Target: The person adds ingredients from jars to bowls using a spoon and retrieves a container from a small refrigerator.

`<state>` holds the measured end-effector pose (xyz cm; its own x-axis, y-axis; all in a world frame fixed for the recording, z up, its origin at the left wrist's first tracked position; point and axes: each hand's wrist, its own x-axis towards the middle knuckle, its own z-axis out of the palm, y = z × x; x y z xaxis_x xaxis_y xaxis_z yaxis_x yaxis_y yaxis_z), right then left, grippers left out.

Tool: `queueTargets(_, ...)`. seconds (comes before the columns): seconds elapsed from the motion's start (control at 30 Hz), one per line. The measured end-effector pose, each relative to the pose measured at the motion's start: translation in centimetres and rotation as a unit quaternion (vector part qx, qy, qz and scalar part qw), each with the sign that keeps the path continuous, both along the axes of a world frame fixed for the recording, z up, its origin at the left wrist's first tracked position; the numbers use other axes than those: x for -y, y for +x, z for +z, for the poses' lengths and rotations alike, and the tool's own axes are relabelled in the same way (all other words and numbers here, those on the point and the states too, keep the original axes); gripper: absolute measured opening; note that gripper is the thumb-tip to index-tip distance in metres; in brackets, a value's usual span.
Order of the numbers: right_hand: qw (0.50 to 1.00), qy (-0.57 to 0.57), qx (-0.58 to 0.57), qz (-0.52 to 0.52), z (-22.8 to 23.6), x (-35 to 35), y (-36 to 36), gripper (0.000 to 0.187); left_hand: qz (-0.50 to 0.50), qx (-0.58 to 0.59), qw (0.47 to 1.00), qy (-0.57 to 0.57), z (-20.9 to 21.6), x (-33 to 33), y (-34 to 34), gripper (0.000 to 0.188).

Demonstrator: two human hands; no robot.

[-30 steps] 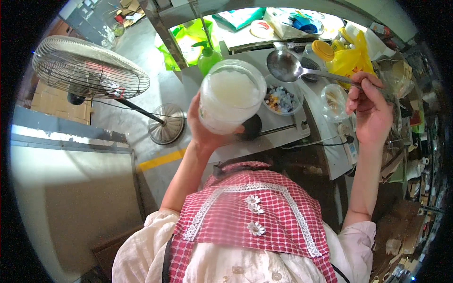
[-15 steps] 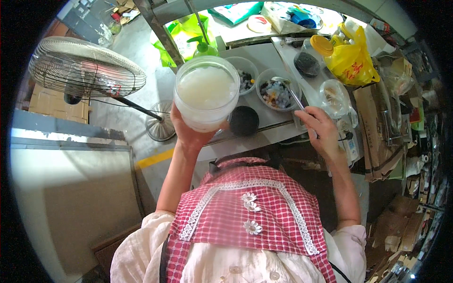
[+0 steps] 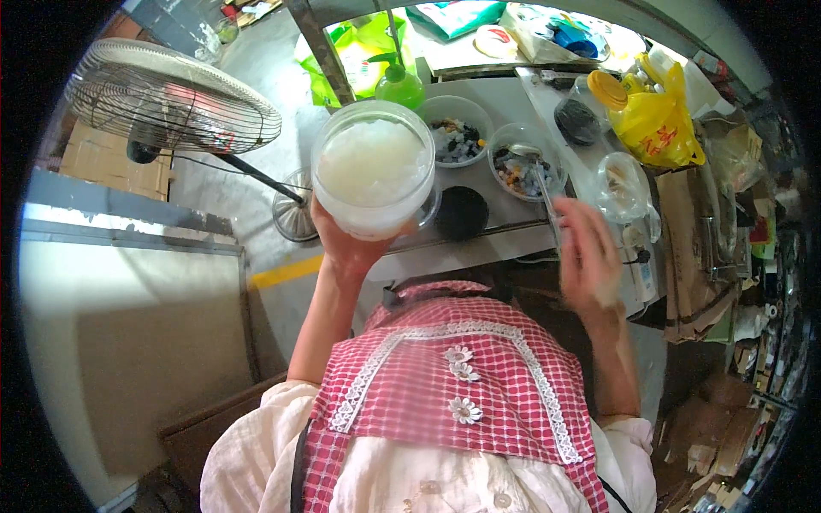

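Observation:
My left hand [image 3: 355, 244] is wrapped round a wide clear tub [image 3: 374, 205] and holds it up over the table. Whitish, cloudy, lumpy contents [image 3: 375, 162] fill much of the tub. To the right, a metal spoon [image 3: 542, 181] leans in a clear round bowl [image 3: 558, 186] of small mixed-coloured pieces like pebbles. My right hand [image 3: 592, 256] is beside the spoon's handle end, its fingers stretched out and somewhat blurred. Another clear bowl [image 3: 479, 107] with similar dark and pale pieces stands behind, partly covered by the tub. A black round lid [image 3: 462, 213] lies near the table's front edge.
A green pump bottle [image 3: 399, 85] stands behind the tub. At right are a jar with a yellow lid [image 3: 606, 89], a yellow plastic bag [image 3: 658, 128] and a clear plastic container [image 3: 622, 184]. A standing fan [image 3: 175, 103] is at left; cardboard [image 3: 691, 248] is at far right.
My right hand has let go of the spoon, its fingers now stretched out; the spoon stays leaning in the bowl. The tub remains in my left hand. The view has shifted slightly.

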<state>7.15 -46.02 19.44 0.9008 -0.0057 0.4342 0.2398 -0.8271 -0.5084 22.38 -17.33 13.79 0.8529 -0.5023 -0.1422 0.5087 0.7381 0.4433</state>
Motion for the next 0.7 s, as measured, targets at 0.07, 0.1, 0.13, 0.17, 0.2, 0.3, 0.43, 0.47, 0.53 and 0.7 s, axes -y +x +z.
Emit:
queueTargets(0.07, 0.998, -0.026, -0.028, 0.040, -0.9, -2.7, 1.5, 0.049, 0.000, -0.017, 1.000, -0.023, 0.0, -0.1, 0.0, 0.074)
queueTargets(0.1, 0.993, -0.052, -0.058, 0.086, -1.7, -3.8, 2.5, 0.052, 0.000, -0.026, 0.999, -0.023, 0.1, -0.3, -0.3, 0.074)
queueTargets(0.13, 0.993, -0.052, -0.055, 0.087, -2.9, -4.8, 3.2, 0.052, 0.000, -0.028, 0.999, -0.025, 0.3, -0.5, -0.7, 0.074)
queueTargets(0.17, 0.986, -0.124, -0.073, 0.079, -4.6, -5.6, 3.9, 0.059, -0.002, -0.030, 0.999, -0.026, 0.4, -0.6, -1.0, 0.074)
queueTargets(0.2, 0.974, -0.195, -0.093, 0.073, -5.9, -6.2, 4.6, 0.068, -0.007, -0.035, 0.999, -0.031, 0.5, -0.8, -1.3, 0.074)
queueTargets(0.3, 0.946, -0.294, -0.125, 0.060, -7.9, -6.7, 6.5, 0.086, -0.026, -0.049, 0.997, -0.046, 0.5, -1.2, -1.8, 0.076)
queueTargets(0.43, 0.930, -0.257, -0.247, 0.092, -5.3, -6.8, 7.4, 0.094, -0.047, -0.053, 0.992, -0.109, -0.3, -2.9, -2.0, 0.071)
queueTargets(0.47, 0.925, -0.240, -0.279, 0.094, -3.5, -6.8, 7.1, 0.096, -0.051, -0.054, 0.989, -0.129, -0.4, -3.2, -2.1, 0.070)
queueTargets(0.53, 0.937, -0.184, -0.281, 0.091, -1.6, -6.4, 6.5, 0.098, -0.041, -0.036, 0.994, -0.098, -0.4, -3.6, -2.2, 0.070)
queueTargets(0.7, 0.965, -0.068, -0.197, 0.159, 6.3, -4.4, 7.5, 0.092, -0.066, -0.044, 0.988, -0.136, -0.1, -3.8, -2.3, 0.071)
